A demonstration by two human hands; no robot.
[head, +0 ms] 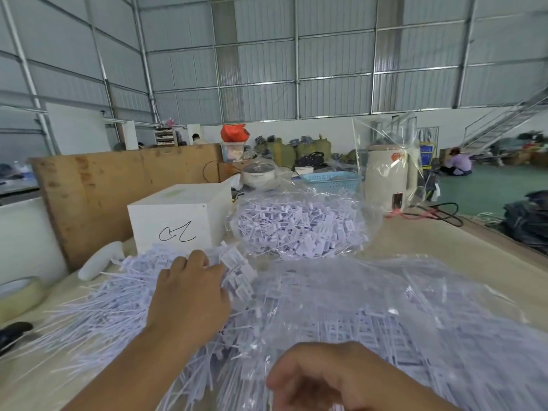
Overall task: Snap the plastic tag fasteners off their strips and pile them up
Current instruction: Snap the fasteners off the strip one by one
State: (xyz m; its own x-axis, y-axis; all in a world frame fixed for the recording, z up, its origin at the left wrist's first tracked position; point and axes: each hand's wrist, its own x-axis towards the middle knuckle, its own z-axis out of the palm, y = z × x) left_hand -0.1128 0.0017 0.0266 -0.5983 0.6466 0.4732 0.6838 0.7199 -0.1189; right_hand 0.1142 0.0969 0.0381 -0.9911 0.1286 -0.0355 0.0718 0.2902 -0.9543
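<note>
A wide pile of loose white plastic tag fasteners [118,295] covers the left of the table. My left hand [189,295] reaches over that pile, its fingers curled round a bunch of fasteners [240,274] whose flat tag heads stick out to the right. My right hand [332,378] sits at the bottom edge with its fingers curled; what lies inside them is hidden. A clear plastic bag of fastener strips [400,315] lies to the right of both hands. A second clear bag full of fasteners [296,229] stands behind.
A white box [178,218] with a black scribble stands behind the pile, against a plywood board [98,185]. A tape roll [17,295] lies at the left edge. Behind are a blue basket [332,178], a pot [259,173] and a wrapped white appliance [388,179].
</note>
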